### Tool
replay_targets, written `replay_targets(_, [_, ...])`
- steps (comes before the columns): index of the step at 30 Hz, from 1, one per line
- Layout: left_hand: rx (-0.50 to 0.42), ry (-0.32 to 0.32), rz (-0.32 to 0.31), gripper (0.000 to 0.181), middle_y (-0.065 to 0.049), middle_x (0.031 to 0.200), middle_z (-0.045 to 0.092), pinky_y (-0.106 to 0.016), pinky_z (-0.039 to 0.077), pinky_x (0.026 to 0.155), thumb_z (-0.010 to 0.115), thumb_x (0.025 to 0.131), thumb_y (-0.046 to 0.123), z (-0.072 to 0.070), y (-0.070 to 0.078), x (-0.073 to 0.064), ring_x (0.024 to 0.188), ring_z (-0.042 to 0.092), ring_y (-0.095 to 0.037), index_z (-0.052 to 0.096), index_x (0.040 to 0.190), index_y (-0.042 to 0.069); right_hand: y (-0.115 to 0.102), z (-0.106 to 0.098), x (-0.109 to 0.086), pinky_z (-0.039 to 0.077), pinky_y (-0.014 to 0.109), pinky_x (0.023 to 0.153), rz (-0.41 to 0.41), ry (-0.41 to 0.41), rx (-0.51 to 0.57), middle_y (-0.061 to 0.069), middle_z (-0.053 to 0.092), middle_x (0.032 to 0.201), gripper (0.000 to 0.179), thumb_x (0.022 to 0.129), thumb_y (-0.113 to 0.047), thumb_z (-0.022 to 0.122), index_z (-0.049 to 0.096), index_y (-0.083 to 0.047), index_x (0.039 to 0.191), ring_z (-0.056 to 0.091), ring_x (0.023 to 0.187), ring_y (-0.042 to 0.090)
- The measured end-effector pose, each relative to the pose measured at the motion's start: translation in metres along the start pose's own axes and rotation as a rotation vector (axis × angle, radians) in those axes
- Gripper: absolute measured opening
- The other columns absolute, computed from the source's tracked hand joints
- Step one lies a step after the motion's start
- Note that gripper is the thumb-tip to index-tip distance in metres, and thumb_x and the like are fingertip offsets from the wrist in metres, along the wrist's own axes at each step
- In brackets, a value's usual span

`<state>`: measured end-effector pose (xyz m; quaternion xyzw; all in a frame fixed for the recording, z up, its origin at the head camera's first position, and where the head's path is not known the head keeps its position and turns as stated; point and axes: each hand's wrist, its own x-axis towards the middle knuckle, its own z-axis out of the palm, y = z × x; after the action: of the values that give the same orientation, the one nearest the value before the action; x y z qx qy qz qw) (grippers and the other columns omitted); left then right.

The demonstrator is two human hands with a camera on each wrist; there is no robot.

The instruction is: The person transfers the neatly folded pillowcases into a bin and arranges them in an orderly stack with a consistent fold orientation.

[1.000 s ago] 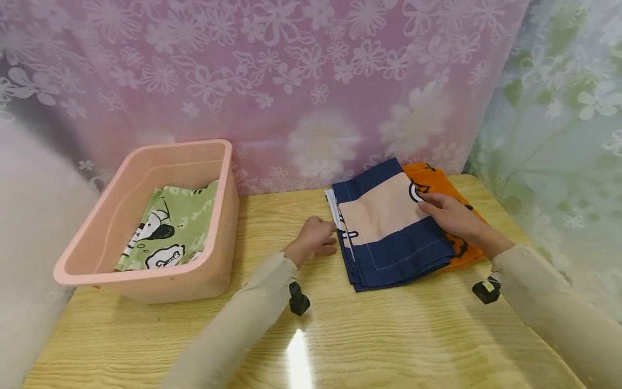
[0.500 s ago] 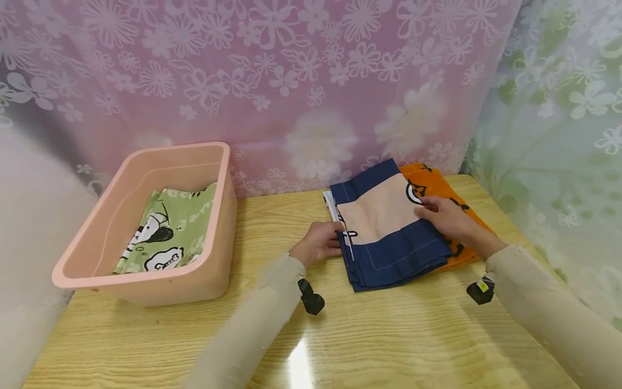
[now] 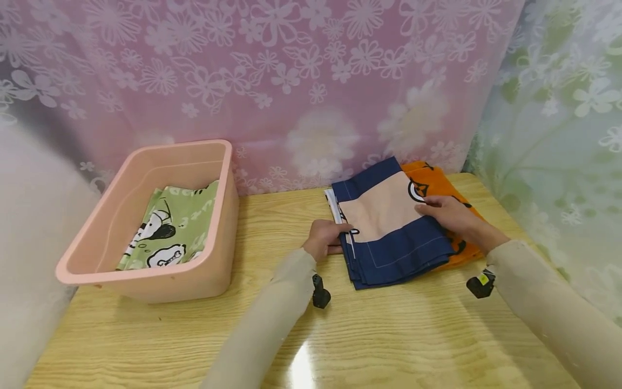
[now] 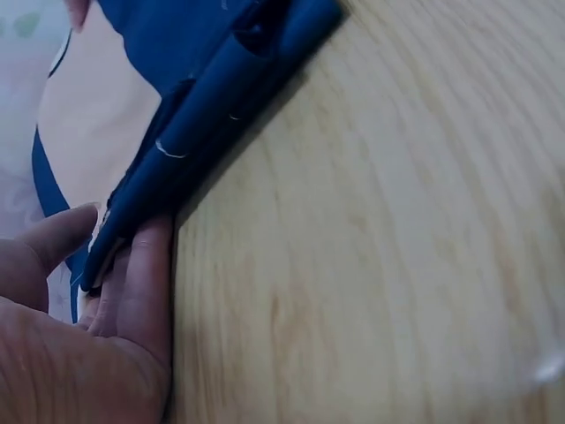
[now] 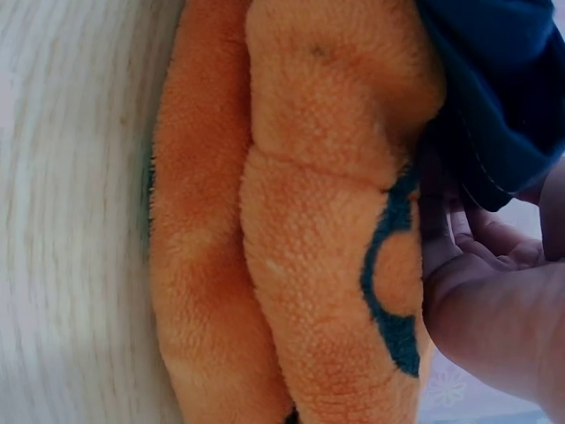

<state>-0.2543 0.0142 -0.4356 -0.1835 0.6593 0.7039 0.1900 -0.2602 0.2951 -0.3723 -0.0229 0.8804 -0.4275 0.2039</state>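
A folded navy-and-beige cloth (image 3: 381, 213) lies on the right side of the table in the head view, partly over a folded orange towel (image 3: 439, 186). My left hand (image 3: 326, 237) grips the cloth's left edge; in the left wrist view the thumb (image 4: 66, 234) is above and the fingers (image 4: 146, 274) reach beneath the layers. At the opposite edge, my right hand (image 3: 449, 216) pinches the cloth, its fingers partly hidden under the navy fabric (image 5: 494, 97) in the right wrist view. The plush orange towel sits beside that hand.
A pink plastic tub (image 3: 225, 227) stands at the left with a folded green printed cloth (image 3: 180, 221) inside. Floral curtains (image 3: 291, 97) hang behind the wooden table (image 3: 389, 340) and to its right. A white strip of fabric (image 3: 332, 202) shows along the cloth's left edge.
My left hand has moved right, from beside the cloth to its left edge, and now grips it. The right hand has kept nearly the same place and pinches the cloth's right edge.
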Motion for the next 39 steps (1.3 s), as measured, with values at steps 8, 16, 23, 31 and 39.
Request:
replay_targets(8, [0.09, 0.065, 0.018, 0.011, -0.008, 0.071, 0.07, -0.032, 0.055, 0.052, 0.078, 0.08, 0.013, 0.004, -0.001, 0.002, 0.054, 0.065, -0.015, 0.069, 0.083, 0.007, -0.007, -0.007, 0.005, 0.028, 0.054, 0.106, 0.041, -0.165, 0.082, 0.03, 0.015, 0.151, 0.084, 0.099, -0.045, 0.046, 0.001, 0.006, 0.149, 0.032, 0.132, 0.043])
replay_targets(16, [0.143, 0.101, 0.013, 0.01, -0.006, 0.065, 0.065, -0.033, 0.055, 0.051, 0.078, 0.079, 0.01, 0.004, 0.003, 0.004, 0.048, 0.059, -0.013, 0.069, 0.08, 0.006, -0.011, -0.012, 0.017, 0.048, 0.042, 0.092, 0.044, -0.166, 0.175, 0.031, 0.022, 0.146, 0.08, 0.101, -0.036, 0.048, 0.001, 0.008, 0.149, 0.055, 0.11, 0.026])
replay_targets(23, [0.153, 0.096, 0.006, 0.008, -0.008, 0.067, 0.067, -0.034, 0.055, 0.053, 0.078, 0.078, 0.008, 0.004, 0.001, 0.004, 0.049, 0.059, -0.013, 0.07, 0.079, 0.006, -0.009, -0.012, 0.021, 0.052, 0.04, 0.085, 0.059, -0.131, 0.143, 0.033, 0.014, 0.149, 0.081, 0.1, -0.034, 0.051, 0.0, 0.006, 0.149, 0.06, 0.102, 0.022])
replay_targets(31, [0.16, 0.091, 0.012, 0.006, -0.008, 0.07, 0.068, -0.034, 0.056, 0.055, 0.077, 0.079, 0.008, 0.004, 0.001, 0.003, 0.051, 0.061, -0.013, 0.073, 0.082, 0.005, -0.005, -0.009, 0.021, 0.052, 0.039, 0.084, 0.044, -0.105, 0.102, 0.032, 0.021, 0.148, 0.078, 0.101, -0.032, 0.05, 0.001, 0.005, 0.15, 0.059, 0.103, 0.023])
replay_targets(39, [0.147, 0.078, 0.033, 0.006, -0.008, 0.071, 0.069, -0.035, 0.056, 0.056, 0.077, 0.079, 0.009, 0.003, -0.001, 0.003, 0.051, 0.061, -0.013, 0.073, 0.081, 0.005, -0.012, -0.005, 0.016, 0.053, 0.037, 0.082, 0.052, -0.051, 0.023, 0.032, 0.027, 0.144, 0.08, 0.099, -0.036, 0.052, 0.008, 0.007, 0.149, 0.058, 0.105, 0.028])
